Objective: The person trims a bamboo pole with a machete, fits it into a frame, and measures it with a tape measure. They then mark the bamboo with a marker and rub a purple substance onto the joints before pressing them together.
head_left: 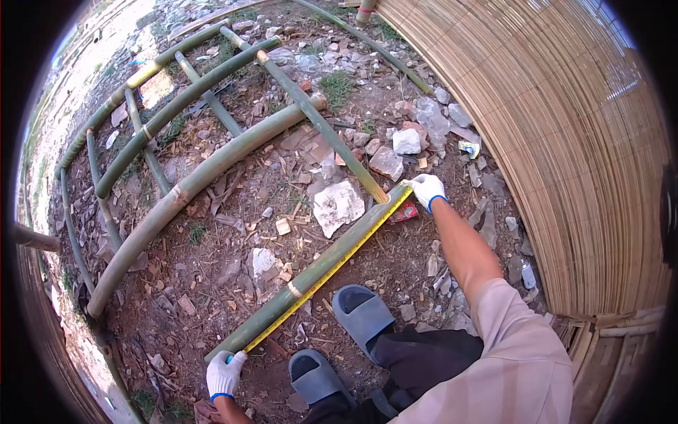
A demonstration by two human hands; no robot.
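A yellow tape measure [321,283] is stretched along the near side of a green bamboo pole [271,311] on the ground. My left hand [224,374], in a white glove with a blue cuff, is closed round the tape's blue case at the pole's lower left end. At the upper right end, my gloved right hand [426,190] pinches the tape's other end against the pole. A thinner bamboo pole [332,134] meets this pole near my right hand and runs up to the left.
A curved bamboo frame [212,160] with crosspieces lies at the left and top. Pale rocks [338,208], brick pieces [386,163] and litter cover the ground. A slatted bamboo wall [537,141] stands at the right. My feet in grey sandals [363,311] are close below the pole.
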